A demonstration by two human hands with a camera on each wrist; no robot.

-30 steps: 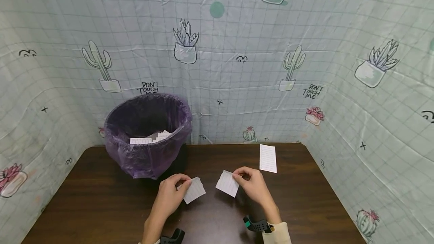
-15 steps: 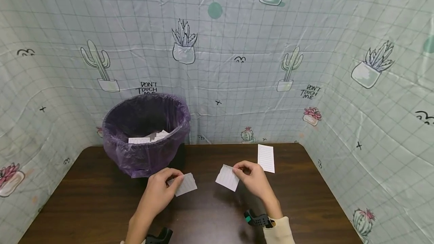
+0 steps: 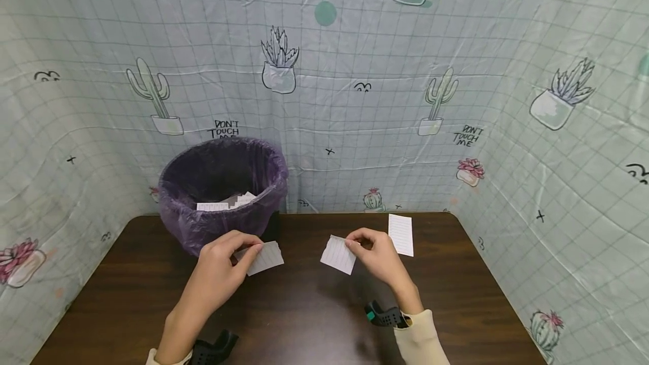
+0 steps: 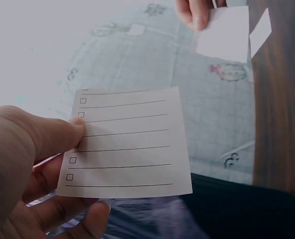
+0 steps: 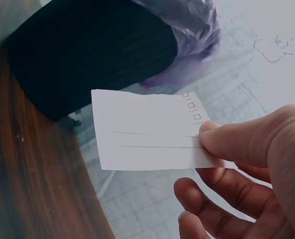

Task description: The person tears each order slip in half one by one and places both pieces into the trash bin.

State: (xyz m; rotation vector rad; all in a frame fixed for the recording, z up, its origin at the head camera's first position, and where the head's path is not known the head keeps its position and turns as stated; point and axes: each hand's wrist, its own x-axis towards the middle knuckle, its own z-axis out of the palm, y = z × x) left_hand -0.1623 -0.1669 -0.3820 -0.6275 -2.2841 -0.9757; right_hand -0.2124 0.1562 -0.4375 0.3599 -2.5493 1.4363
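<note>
My left hand [image 3: 220, 266] pinches a torn piece of lined paper [image 4: 125, 144] between thumb and fingers, just in front of the bin. Printed lines and small checkboxes run along this piece in the left wrist view. Over the middle right of the table, my right hand [image 3: 377, 255] pinches another torn piece of lined paper [image 5: 147, 132] by its edge. That piece has a ragged edge and a few checkboxes. A gap separates the two pieces. The dark bin [image 5: 97, 50] has a purple bag [image 3: 223, 227] over its rim, with several paper pieces [image 3: 213, 206] inside.
A whole lined sheet [image 3: 400, 234] lies at the back right of the brown wooden table [image 3: 314, 320], beyond my right hand. A patterned curtain [image 3: 324, 100] with cactus drawings closes off the back and sides. The bin stands at the back left.
My left hand has moved left and forward with its paper piece, toward the bin. My right hand has shifted slightly forward with its piece, and the gap between the two has widened.
</note>
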